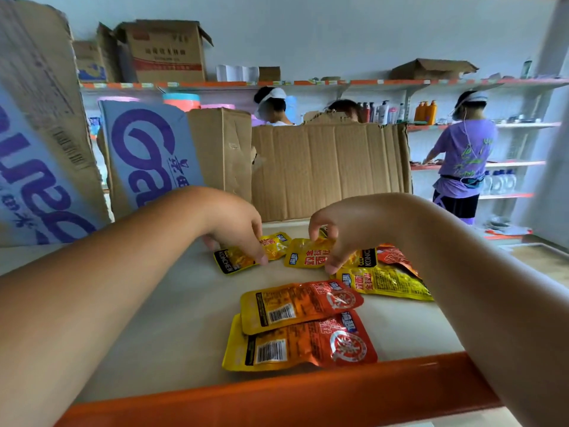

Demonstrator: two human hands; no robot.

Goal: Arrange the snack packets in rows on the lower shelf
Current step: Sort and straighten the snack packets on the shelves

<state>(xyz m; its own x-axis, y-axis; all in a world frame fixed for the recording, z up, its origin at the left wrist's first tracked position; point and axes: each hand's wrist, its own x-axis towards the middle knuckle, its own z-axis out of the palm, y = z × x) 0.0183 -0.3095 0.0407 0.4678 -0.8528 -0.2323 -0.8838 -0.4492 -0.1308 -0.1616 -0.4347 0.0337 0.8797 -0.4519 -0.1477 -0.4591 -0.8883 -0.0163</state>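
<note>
only two bare arms show of the person. the left forearm fills the frame at 8 o'clock, the right forearm at 4 o'clock, both uncovered out to the picture's edge. the left hand and right hand are bare too, with short fingers and blunt, rounded tips.

Snack packets: glossy crinkled plastic foil. Shelf: smooth matt surface w/ glossy orange front edge. Boxes behind: rough matt corrugated cardboard, creased.
</note>
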